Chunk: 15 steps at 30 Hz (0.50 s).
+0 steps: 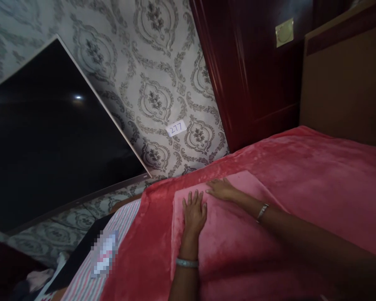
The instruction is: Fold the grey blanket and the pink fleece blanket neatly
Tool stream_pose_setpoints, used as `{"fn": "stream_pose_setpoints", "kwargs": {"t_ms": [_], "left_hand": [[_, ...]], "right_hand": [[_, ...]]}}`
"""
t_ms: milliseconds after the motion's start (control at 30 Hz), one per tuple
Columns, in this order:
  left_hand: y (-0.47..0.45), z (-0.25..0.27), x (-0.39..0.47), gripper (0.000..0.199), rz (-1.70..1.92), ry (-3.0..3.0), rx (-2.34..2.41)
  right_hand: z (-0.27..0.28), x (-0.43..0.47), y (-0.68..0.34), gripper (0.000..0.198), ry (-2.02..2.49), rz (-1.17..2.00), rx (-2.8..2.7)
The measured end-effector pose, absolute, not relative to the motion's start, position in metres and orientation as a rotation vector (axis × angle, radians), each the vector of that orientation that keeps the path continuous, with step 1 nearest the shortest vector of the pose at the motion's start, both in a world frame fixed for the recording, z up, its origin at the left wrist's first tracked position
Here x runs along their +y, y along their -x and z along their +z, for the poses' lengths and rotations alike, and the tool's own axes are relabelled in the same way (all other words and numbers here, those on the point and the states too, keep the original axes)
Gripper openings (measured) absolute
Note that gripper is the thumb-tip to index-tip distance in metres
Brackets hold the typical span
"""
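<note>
A folded pink blanket (pixel 235 230) with a plush surface lies flat on a larger red-pink bedspread (pixel 144 246). On its left part rests my left hand (pixel 194 212), palm down with the fingers spread. My right hand (pixel 221 189) lies flat near the blanket's far edge, fingers stretched toward the left hand. Neither hand grips anything. A bracelet circles each wrist. The blanket's near end runs out of view, partly behind my right forearm.
A large dark television (pixel 56 125) stands left against patterned wallpaper (pixel 156 58). A paper label reading 277 (pixel 176 128) is on the wall. A dark red panel (pixel 253 83) and a brown board (pixel 344 88) bound the far right. Striped cloth (pixel 81 271) shows at the left edge, under a blurred-out item (pixel 105 254).
</note>
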<state>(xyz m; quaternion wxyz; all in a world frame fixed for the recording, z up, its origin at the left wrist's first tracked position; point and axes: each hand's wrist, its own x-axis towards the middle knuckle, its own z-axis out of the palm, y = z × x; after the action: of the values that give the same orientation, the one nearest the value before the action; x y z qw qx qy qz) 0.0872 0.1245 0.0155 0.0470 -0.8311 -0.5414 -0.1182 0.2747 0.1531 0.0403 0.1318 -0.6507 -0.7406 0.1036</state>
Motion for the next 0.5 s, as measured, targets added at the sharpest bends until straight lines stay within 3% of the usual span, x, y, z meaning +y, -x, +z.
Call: {"fn": "stream_pose_setpoints", "kwargs": {"t_ms": [500], "left_hand": [[-0.087,0.017,0.123,0.051,-0.35,2.538,-1.672]], "right_hand": [[0.02,0.17,-0.367,0.047,2.184,0.141,-1.842]]}}
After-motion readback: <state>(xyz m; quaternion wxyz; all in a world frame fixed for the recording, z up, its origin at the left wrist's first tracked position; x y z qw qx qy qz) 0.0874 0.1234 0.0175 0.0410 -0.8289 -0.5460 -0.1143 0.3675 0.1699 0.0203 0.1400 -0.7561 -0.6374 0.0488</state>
